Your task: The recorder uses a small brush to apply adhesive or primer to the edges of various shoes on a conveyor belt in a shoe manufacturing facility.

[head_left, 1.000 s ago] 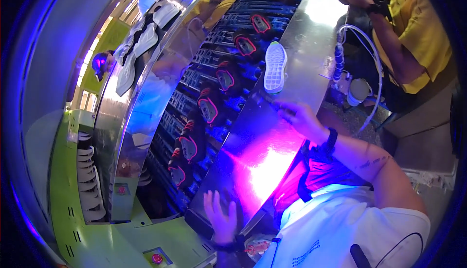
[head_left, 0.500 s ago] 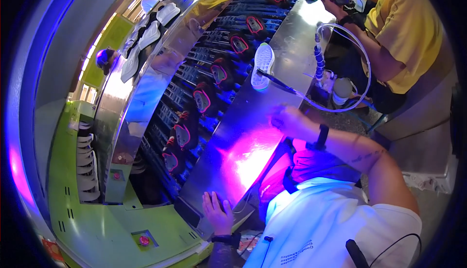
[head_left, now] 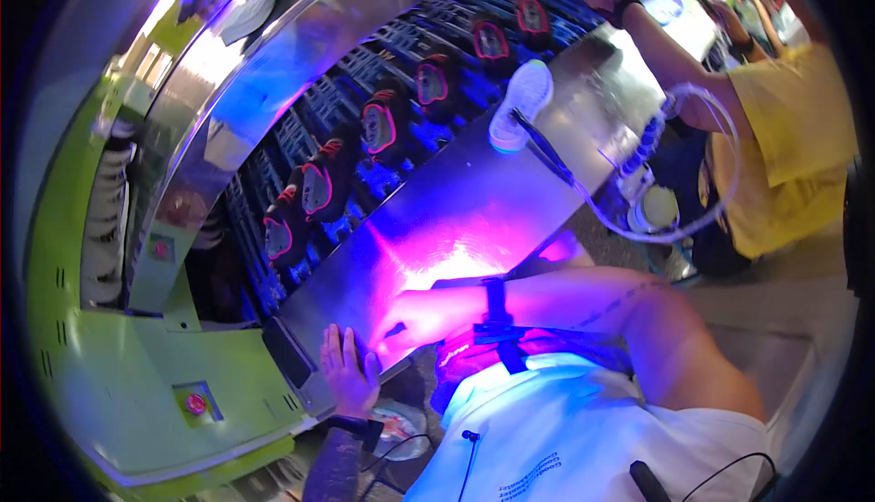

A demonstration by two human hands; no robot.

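Observation:
My left hand [head_left: 350, 376] rests at the bench's near left end, palm down with fingers outstretched, holding nothing. Close beside it is my right hand [head_left: 407, 322], its fingers curled over the metal bench [head_left: 510, 201] in pink light. A small dark bit shows at those fingers, but what it is I cannot make out. Farther along the bench lies a white shoe sole [head_left: 527, 99], with a black-handled brush [head_left: 544, 145] resting across it. A clear tube runs from the brush.
A roller conveyor [head_left: 351, 201] carries several dark shoe uppers [head_left: 381, 124] with red outlines. A green machine panel with a red button [head_left: 195, 404] stands at left. On the right, a co-worker in a yellow shirt [head_left: 793, 138] reaches over the conveyor, near a tube-fed pot [head_left: 658, 209].
The view has shifted. My right hand has swept left across the bench to beside my left hand. The co-worker, who held a dark shoe, now has an arm stretched to the conveyor.

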